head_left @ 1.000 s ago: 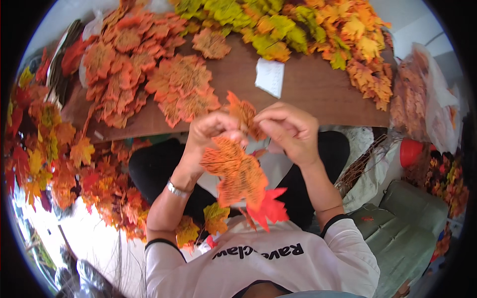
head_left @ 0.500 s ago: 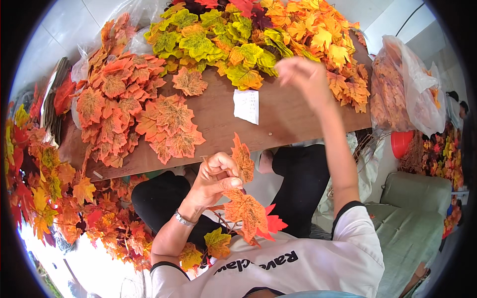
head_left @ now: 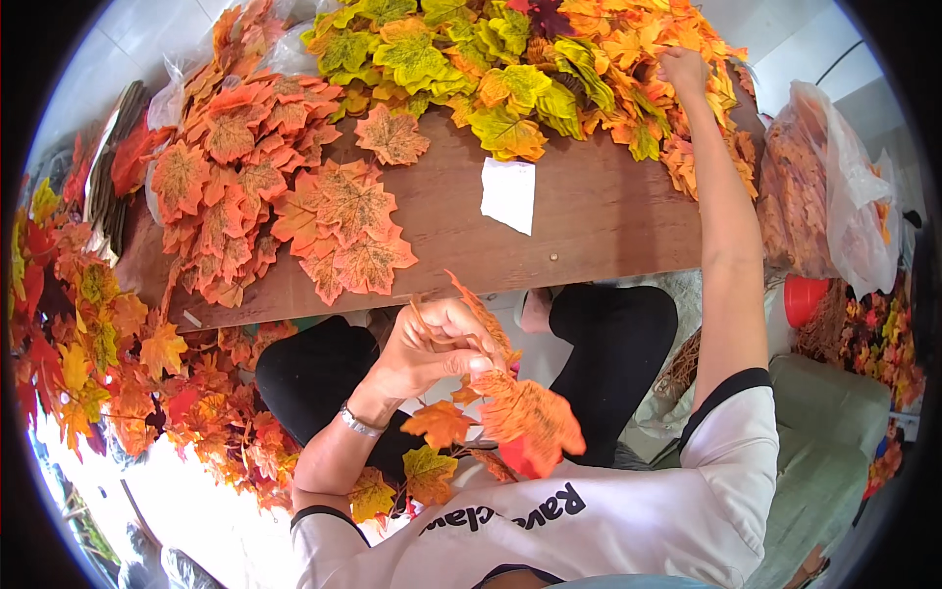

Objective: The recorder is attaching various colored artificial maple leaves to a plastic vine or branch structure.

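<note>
Fingers (head_left: 469, 329) of the left hand (head_left: 432, 346) are pinched together, clamped on a spray of maple-shaped leaves, orange with dark veins, plus red and yellow-green ones (head_left: 530, 417); spray sits in front of the white shirt with black trim (head_left: 628, 520), just off the near edge of the brown wooden surface (head_left: 628, 231). Silver-coloured metal band (head_left: 361, 422) on left wrist. Right arm stretched out over the surface, right hand (head_left: 684, 71) at the pile of bright orange-yellow leaves (head_left: 608, 44), far right; fingers bent, tips hidden, can't tell if they grip a leaf. Yellow-green leaf pile (head_left: 422, 59) directly left of that one. Big heap of coral-orange dark-veined leaves (head_left: 216, 187) on left side of surface, smaller coral-orange stack (head_left: 343, 231) beside it, one loose coral-orange leaf (head_left: 392, 135) near both. White paper slip (head_left: 508, 196) lies flat mid-surface. Clear plastic bag with orange leaves inside (head_left: 800, 187) by the right end, red plastic container (head_left: 805, 300) below it.
</note>
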Demonstrator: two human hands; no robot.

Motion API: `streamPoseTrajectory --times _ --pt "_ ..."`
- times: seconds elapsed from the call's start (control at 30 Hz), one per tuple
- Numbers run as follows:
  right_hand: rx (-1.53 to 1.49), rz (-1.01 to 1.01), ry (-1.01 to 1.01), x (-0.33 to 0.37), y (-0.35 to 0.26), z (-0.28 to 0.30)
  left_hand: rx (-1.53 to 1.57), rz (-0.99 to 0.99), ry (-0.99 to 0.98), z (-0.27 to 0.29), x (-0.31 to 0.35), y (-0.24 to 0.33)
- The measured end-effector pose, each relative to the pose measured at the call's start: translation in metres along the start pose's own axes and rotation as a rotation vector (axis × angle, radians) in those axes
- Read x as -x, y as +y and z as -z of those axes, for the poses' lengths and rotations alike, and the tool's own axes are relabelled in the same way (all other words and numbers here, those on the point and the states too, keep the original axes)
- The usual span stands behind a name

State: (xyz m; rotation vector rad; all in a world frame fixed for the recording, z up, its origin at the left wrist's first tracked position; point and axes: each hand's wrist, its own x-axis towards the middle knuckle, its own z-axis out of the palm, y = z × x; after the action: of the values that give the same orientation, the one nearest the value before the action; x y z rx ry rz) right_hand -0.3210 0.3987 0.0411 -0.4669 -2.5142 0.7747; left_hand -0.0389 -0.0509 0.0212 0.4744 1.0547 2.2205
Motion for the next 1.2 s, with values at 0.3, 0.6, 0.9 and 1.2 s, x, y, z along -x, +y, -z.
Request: streamPoseTrajectory --times 0.3,0.6,0.9,1.2 --pt "-1.176 -0.246 -0.264 -0.027 0.030 0.067 -0.213 -0.068 0.183 -0.001 0.007 0.005" --pt "-1.609 -0.463 -0.871 0.278 -0.129 0.029 -0.218 -0.118 0.351 0.001 0.001 0.005" --pt "-1.818 -0.731 -1.148 0.370 -0.172 0.000 -0.196 -0.159 0.301 0.002 0.005 0.009" --pt "-1.720 -0.522 -0.947 0.358 -0.166 0.000 -0.211 -0.136 0.321 0.002 0.007 0.009"
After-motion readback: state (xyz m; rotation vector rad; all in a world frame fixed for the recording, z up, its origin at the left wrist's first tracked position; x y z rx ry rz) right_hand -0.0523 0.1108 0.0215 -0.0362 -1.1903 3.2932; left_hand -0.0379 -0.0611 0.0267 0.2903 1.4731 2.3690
